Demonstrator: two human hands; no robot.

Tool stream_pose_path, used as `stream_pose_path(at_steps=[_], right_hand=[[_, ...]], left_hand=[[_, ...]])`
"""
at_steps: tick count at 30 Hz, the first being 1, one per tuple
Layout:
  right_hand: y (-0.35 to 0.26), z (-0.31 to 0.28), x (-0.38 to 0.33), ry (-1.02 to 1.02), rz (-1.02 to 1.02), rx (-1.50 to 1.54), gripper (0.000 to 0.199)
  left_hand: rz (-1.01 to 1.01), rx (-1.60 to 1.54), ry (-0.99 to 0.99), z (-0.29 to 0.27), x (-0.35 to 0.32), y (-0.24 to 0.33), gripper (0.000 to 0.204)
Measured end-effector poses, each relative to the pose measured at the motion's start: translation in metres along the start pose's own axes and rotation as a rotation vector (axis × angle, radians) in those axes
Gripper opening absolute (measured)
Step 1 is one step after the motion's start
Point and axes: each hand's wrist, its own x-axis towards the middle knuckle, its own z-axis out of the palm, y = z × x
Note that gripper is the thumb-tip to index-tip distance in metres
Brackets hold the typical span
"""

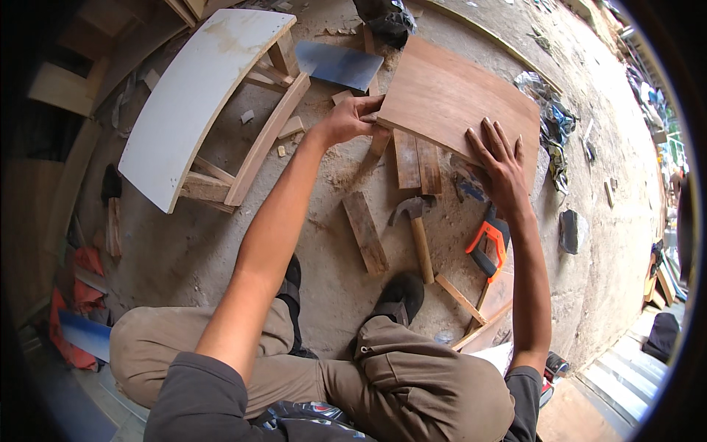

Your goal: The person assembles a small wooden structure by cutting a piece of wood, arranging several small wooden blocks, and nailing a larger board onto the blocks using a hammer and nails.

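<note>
A reddish-brown plywood panel (449,92) lies tilted in front of me, over some wood blocks. My left hand (347,121) is closed at its near left corner, the fingertips partly hidden by the edge. On the panel's right part rests my right hand (502,166), fingers spread flat over the top face. Beneath the panel, short wood blocks (407,158) stick out toward me. A claw hammer (420,239) with a wooden handle lies on the ground below them, beside a loose wood piece (365,232). Near my right forearm is a handsaw with an orange and black handle (489,247).
A white-topped wooden frame (191,96) stands at left. Behind it lies a bluish sheet (339,65), near a black plastic bag (387,20). Crumpled plastic (557,136) and a grey stone-like block (571,232) lie at right. Thin wood strips (462,298) are by my right knee.
</note>
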Motion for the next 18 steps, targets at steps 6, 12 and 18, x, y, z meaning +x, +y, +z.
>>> stream_pose_path(at_steps=[6, 12, 18], right_hand=[[-0.005, -0.003, -0.001, -0.043, 0.035, 0.023, 0.073], [0.003, 0.001, -0.010, -0.029, 0.013, 0.033, 0.071], [-0.003, 0.004, -0.007, 0.043, 0.035, 0.014, 0.064]], left_hand=[[-0.002, 0.149, 0.118, 0.010, -0.002, 0.001, 0.072], [0.010, 0.091, 0.091, 0.011, -0.001, 0.004, 0.072], [0.026, 0.185, 0.177, 0.017, -0.003, 0.006, 0.070]])
